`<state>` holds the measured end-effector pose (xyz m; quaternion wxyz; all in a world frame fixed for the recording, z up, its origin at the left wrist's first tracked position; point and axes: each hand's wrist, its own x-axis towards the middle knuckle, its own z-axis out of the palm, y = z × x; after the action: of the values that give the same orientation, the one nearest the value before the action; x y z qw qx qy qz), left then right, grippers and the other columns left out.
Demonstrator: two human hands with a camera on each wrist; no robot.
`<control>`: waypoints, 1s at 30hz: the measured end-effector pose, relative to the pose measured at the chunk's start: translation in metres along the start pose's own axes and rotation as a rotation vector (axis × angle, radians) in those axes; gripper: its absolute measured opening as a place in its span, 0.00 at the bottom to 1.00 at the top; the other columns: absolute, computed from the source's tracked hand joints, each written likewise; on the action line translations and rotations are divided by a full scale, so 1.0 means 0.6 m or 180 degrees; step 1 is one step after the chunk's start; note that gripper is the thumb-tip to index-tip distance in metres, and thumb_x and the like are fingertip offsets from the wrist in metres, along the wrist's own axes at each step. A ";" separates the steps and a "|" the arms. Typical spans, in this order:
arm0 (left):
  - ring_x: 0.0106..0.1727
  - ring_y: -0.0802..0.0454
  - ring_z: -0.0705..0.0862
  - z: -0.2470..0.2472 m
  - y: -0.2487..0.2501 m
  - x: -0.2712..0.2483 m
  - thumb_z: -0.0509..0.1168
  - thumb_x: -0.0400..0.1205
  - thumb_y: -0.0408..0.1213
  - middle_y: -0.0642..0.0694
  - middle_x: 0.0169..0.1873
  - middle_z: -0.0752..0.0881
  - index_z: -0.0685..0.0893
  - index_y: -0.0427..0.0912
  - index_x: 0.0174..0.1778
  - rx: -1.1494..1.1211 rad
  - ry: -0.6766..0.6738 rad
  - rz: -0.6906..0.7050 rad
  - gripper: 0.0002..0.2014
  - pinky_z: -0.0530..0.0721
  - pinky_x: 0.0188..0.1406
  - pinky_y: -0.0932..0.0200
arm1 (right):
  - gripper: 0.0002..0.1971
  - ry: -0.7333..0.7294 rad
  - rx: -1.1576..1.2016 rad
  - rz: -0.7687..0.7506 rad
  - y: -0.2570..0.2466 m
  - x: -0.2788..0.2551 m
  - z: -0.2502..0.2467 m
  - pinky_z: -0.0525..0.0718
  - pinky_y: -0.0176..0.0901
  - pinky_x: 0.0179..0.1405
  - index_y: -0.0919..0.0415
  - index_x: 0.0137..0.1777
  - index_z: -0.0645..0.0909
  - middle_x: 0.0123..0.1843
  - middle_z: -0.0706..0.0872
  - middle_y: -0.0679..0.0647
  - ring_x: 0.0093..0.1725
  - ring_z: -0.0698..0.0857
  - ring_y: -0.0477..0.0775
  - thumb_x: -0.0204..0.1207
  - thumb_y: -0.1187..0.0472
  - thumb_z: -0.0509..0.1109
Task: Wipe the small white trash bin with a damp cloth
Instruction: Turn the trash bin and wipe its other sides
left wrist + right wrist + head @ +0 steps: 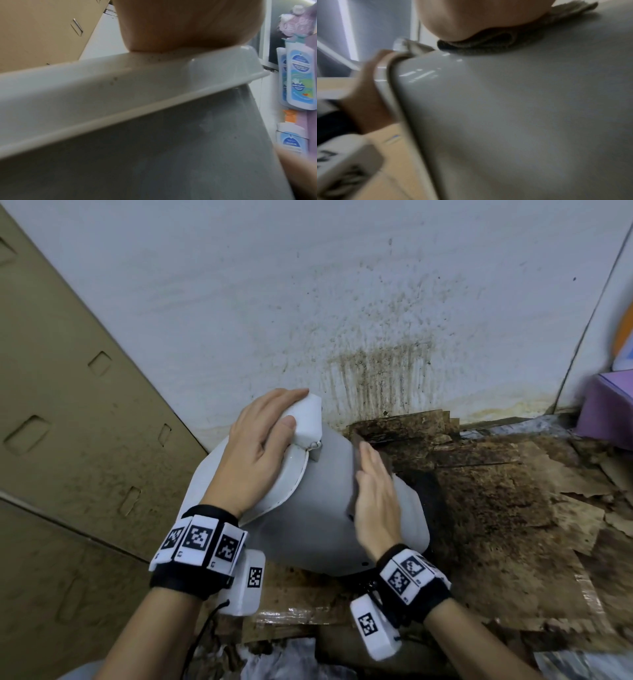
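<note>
The bin was seen tilted on stained cardboard, close to a dirty wall, with its lid turned toward the person. The lid end was held by the left hand; its fingers were bent over the white tab at the top edge. A dark cloth was pressed flat against the side of the bin by the right hand, with the fingers kept straight and together, not curled round it. A beige cabinet stood at the left. Bottles were seen at the right, well apart from the bin.
</note>
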<state>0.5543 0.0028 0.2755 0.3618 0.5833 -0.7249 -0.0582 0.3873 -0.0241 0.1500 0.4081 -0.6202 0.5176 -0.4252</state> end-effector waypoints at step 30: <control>0.82 0.58 0.69 0.020 0.012 0.013 0.51 0.91 0.49 0.59 0.77 0.77 0.76 0.57 0.80 -0.0014 -0.0104 0.0003 0.21 0.65 0.82 0.39 | 0.22 0.0101 0.0242 0.0999 0.149 -0.013 -0.095 0.76 0.45 0.56 0.49 0.84 0.68 0.63 0.87 0.60 0.61 0.85 0.59 0.91 0.56 0.53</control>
<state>0.5409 -0.0058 0.2738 0.3513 0.5810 -0.7309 -0.0692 0.3063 -0.0319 0.0822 0.4845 -0.5090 0.5981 -0.3853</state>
